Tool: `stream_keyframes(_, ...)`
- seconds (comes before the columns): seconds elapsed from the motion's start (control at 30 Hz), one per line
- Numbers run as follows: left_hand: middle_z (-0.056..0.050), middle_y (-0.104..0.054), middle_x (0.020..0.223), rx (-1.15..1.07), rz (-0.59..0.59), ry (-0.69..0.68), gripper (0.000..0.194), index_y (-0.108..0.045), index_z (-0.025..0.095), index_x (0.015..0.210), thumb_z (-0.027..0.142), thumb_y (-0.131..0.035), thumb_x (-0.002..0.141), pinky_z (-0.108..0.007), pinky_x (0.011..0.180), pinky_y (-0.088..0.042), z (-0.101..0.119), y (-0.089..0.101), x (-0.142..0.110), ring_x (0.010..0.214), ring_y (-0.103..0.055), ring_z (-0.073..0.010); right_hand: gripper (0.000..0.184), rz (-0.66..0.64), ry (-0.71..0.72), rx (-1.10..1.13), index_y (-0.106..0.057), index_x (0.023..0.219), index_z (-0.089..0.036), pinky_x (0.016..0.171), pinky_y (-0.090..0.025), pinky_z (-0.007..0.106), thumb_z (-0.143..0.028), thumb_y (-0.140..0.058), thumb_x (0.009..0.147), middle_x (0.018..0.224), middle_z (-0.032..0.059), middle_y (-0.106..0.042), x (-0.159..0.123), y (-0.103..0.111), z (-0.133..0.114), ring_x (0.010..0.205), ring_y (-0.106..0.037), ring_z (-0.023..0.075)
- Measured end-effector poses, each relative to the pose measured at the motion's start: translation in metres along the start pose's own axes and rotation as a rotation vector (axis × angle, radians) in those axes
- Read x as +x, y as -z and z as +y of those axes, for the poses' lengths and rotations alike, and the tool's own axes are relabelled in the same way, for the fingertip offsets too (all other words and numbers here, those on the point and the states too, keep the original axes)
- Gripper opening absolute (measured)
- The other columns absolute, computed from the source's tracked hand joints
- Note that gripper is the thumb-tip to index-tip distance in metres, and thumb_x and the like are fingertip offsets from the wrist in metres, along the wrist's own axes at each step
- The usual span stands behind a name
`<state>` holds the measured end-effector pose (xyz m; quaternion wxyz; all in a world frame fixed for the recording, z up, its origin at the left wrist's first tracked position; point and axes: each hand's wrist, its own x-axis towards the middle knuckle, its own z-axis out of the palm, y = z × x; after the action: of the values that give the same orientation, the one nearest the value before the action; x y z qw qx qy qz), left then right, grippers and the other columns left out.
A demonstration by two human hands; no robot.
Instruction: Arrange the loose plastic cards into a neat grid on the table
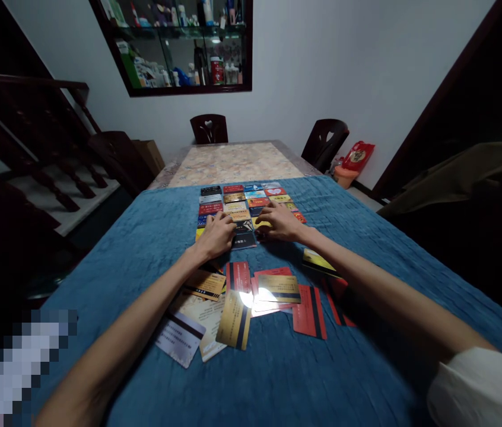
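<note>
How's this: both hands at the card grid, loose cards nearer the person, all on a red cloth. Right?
Wrong colour: the head view shows a blue cloth. Left hand and right hand are at the card grid, loose cards nearer the person.

head-worn view, facing forward and down, from close above

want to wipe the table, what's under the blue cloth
A patterned tabletop shows past the far edge of the blue cloth; what the cloth covers can't be seen.
</note>
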<state>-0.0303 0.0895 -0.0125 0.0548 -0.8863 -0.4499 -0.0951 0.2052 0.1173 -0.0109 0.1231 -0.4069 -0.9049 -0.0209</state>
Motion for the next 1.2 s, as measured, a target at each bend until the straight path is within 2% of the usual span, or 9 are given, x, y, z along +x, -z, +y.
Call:
stream_keyframes(0.17,-0.013,-0.066,0.114,-0.035,0.009,-0.053,0.025,-0.070,0.019,0.105,0.015,-0.051,0.089,-0.050,0.092,-0.036,0.018,0.007,-0.008,0.118,-0.044,-0.0321,0.024,0.073,0.072,0.067,-0.075,0.105,-0.020,0.088,-0.033,0.040,-0.032,-0.059,0.092,0.106,0.0097,-0.071,-0.021,0.004,-0.002,0.103,-0.048,0.0276)
stream_keyframes(0.4,-0.012,-0.066,0.114,-0.023,-0.027,-0.110,0.023,-0.069,0.019,0.101,0.014,-0.050,0.089,-0.048,0.091,-0.035,0.040,0.019,-0.023,0.121,-0.044,-0.0312,0.022,0.180,0.095,0.121,-0.076,0.105,-0.022,0.087,-0.035,0.040,-0.031,-0.060,0.092,0.101,0.0097,-0.072,-0.046,0.004,-0.016,0.102,-0.047,0.0269)
stream_keyframes(0.8,-0.010,-0.066,0.117,-0.090,-0.059,-0.157,0.023,-0.068,0.019,0.110,0.018,-0.056,0.090,-0.050,0.095,-0.035,0.058,0.024,-0.039,0.123,-0.043,-0.0309,0.021,0.210,0.114,0.179,-0.074,0.104,-0.023,0.090,-0.038,0.043,-0.031,-0.058,0.094,0.104,0.0084,-0.072,-0.082,0.005,-0.036,0.101,-0.049,0.0265)
stream_keyframes(1.0,-0.010,-0.066,0.117,-0.122,-0.039,-0.278,0.018,-0.067,0.020,0.106,0.021,-0.055,0.092,-0.049,0.096,-0.035,0.093,0.026,-0.046,0.124,-0.043,-0.0303,0.020,0.223,0.124,0.177,-0.073,0.102,-0.022,0.090,-0.040,0.044,-0.031,-0.057,0.094,0.102,0.0084,-0.072,-0.114,0.011,-0.036,0.104,-0.051,0.0266)
stream_keyframes(1.2,-0.011,-0.066,0.110,-0.136,-0.034,-0.454,0.018,-0.064,0.016,0.106,0.021,-0.052,0.094,-0.046,0.092,-0.036,0.132,0.027,-0.056,0.119,-0.046,-0.0290,0.018,0.171,0.107,0.141,-0.071,0.101,-0.021,0.089,-0.041,0.044,-0.025,-0.055,0.095,0.101,0.0092,-0.071,-0.153,0.016,-0.031,0.106,-0.051,0.0265)
